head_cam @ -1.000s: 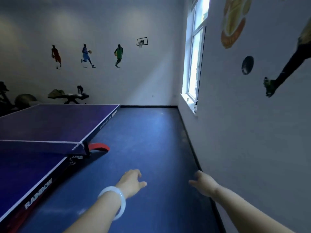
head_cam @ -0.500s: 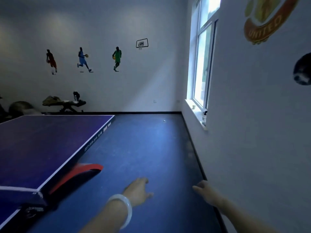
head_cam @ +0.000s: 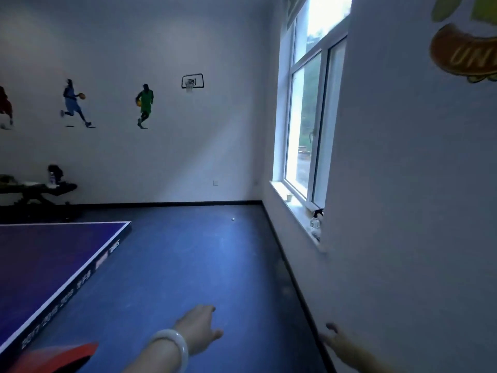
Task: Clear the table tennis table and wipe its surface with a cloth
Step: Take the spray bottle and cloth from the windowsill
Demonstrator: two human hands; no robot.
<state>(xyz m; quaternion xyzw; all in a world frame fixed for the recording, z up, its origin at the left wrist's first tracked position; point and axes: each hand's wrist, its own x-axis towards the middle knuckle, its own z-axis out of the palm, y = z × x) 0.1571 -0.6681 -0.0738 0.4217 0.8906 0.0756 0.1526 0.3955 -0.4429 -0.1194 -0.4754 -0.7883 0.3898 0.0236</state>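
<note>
The blue table tennis table [head_cam: 40, 259] fills the lower left, its top bare in the part I see, with a white line along its edge. My left hand [head_cam: 199, 329], a pale bangle on its wrist, hangs over the blue floor to the right of the table, fingers loose and holding nothing. My right hand [head_cam: 338, 343] is low near the right wall's skirting, fingers relaxed and holding nothing. A spray bottle [head_cam: 316, 220] stands on the window sill [head_cam: 291, 204] ahead on the right. No cloth is in view.
A small white ball [head_cam: 233, 219] lies on the floor near the far wall. A paper cup [head_cam: 289, 197] sits on the sill. The table's red leg piece [head_cam: 61, 354] juts out at the bottom left. A dark bench [head_cam: 37, 191] with items stands against the far wall.
The view has moved forward along the table's right side toward the window; the net has dropped out of sight. Both hands stay low, loose and holding nothing.
</note>
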